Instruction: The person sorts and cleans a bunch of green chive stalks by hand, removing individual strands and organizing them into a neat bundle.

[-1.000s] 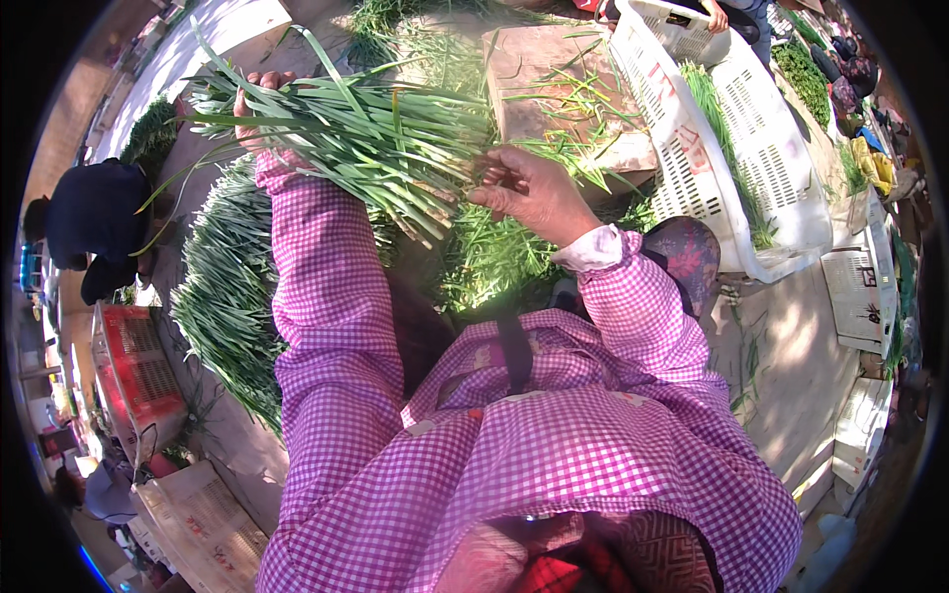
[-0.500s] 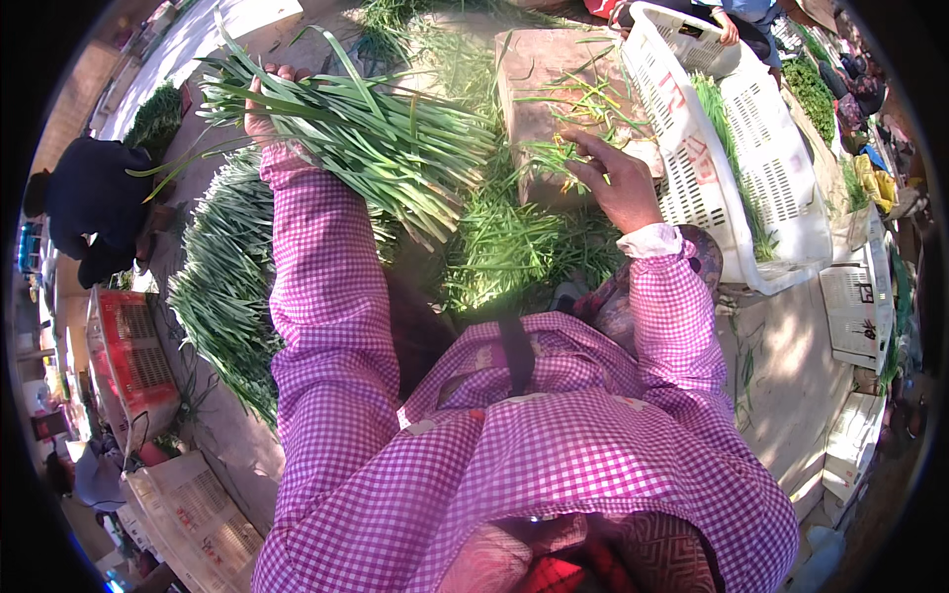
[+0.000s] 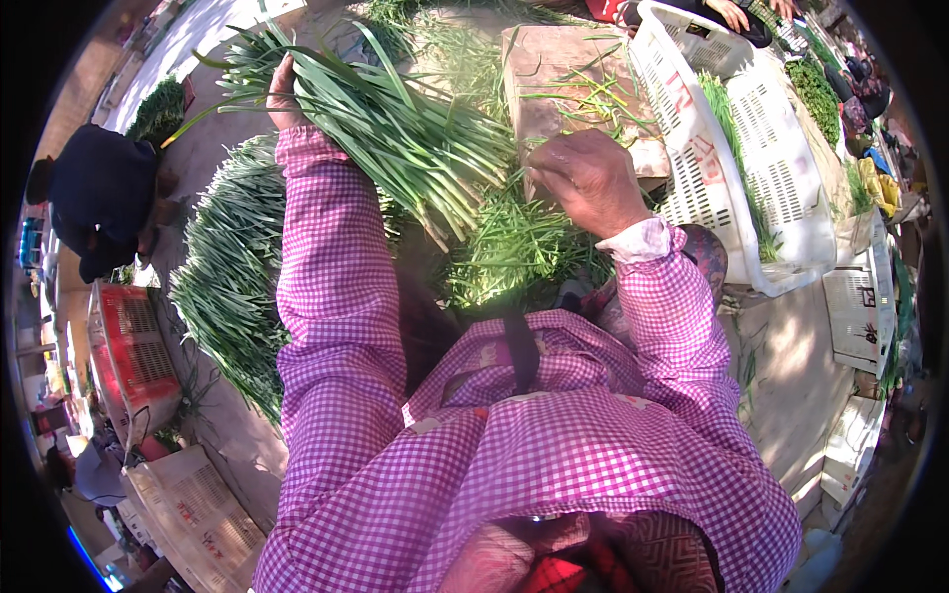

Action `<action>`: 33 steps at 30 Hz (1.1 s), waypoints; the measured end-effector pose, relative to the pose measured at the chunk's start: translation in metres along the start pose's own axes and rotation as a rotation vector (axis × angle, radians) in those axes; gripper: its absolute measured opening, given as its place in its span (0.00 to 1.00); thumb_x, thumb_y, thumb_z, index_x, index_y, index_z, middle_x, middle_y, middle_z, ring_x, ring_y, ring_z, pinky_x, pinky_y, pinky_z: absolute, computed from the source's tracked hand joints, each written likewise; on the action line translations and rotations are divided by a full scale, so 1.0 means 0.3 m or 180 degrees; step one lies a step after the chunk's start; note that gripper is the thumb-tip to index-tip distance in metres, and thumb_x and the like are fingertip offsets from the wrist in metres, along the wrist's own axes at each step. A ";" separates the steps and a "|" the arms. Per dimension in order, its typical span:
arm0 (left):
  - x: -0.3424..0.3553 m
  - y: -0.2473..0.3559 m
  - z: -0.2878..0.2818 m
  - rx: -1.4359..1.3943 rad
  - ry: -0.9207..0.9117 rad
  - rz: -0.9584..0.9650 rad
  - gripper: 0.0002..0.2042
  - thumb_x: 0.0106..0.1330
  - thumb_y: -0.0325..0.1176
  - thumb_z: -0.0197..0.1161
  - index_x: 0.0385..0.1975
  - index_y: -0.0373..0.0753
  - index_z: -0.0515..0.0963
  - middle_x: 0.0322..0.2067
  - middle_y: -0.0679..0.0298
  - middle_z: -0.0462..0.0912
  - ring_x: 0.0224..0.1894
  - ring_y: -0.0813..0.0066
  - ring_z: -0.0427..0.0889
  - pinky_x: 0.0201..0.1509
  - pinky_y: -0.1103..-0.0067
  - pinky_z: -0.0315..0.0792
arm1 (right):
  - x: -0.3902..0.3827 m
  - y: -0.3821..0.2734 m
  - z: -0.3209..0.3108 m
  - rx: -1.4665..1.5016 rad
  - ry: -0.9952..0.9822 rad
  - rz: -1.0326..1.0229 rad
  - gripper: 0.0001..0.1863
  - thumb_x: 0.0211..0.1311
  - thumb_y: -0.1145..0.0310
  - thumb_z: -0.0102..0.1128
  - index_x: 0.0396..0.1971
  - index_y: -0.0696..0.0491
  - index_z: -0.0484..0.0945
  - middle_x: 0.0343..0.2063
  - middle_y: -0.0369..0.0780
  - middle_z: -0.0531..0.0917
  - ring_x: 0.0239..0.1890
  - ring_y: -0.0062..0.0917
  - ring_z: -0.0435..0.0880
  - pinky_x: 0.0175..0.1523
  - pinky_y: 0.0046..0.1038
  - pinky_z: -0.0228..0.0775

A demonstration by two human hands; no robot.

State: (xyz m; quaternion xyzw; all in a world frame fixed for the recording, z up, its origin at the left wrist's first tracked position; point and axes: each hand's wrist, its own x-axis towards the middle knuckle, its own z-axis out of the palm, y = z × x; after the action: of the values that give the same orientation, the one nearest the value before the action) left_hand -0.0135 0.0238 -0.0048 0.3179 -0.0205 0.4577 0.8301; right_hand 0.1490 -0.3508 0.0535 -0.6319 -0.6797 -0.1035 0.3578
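left hand (image 3: 285, 99) clamped on bunch of long green chives (image 3: 395, 133), raised over ground pile | right hand (image 3: 590, 178) curled at bunch's cut ends, grip unclear | white slatted plastic crate (image 3: 732, 168) just right | brown cardboard sheet (image 3: 563, 79) behind | heaped green chives (image 3: 227, 287) left

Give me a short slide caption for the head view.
Left hand holds a bundle of green chives; right hand reaches in beside a white crate.

At the upper right of your frame, a white slatted plastic crate (image 3: 751, 148) lies tilted, with green stalks inside. Just left of it sits a brown cardboard box (image 3: 563, 79). Along the left, a long heap of cut greens (image 3: 222, 296) rests on the ground. At the far left, a person in dark clothing (image 3: 99, 198) crouches. Below, a red crate (image 3: 133, 356) stands.
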 end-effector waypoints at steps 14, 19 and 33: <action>-0.081 -0.066 0.214 0.0079 0.0562 -0.0050 0.06 0.55 0.29 0.59 0.29 0.34 0.79 0.28 0.55 0.82 0.28 0.63 0.82 0.34 0.68 0.80 | 0.079 -0.092 0.083 0.0502 0.0135 0.0141 0.18 0.43 0.75 0.65 0.37 0.42 0.80 0.35 0.27 0.79 0.40 0.29 0.73 0.45 0.29 0.71; -0.074 -0.084 0.223 0.0364 0.0970 -0.0216 0.06 0.54 0.27 0.60 0.29 0.33 0.78 0.26 0.54 0.82 0.26 0.61 0.82 0.30 0.67 0.80 | 0.073 -0.090 0.124 0.0418 0.0209 0.0178 0.17 0.41 0.75 0.63 0.35 0.44 0.78 0.37 0.29 0.78 0.46 0.31 0.71 0.49 0.31 0.69; 0.015 0.007 0.003 0.0158 0.2156 -0.0425 0.07 0.55 0.27 0.55 0.30 0.31 0.76 0.31 0.48 0.80 0.31 0.52 0.80 0.36 0.56 0.78 | -0.114 0.057 0.023 -0.0218 -0.1580 0.0187 0.09 0.45 0.71 0.61 0.30 0.49 0.78 0.28 0.34 0.78 0.38 0.32 0.76 0.47 0.32 0.67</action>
State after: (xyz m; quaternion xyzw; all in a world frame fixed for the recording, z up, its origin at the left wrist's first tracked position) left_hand -0.0122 0.0275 -0.0017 0.1686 0.2882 0.4823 0.8099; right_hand 0.1607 -0.3705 0.0221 -0.6692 -0.7242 0.0424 0.1612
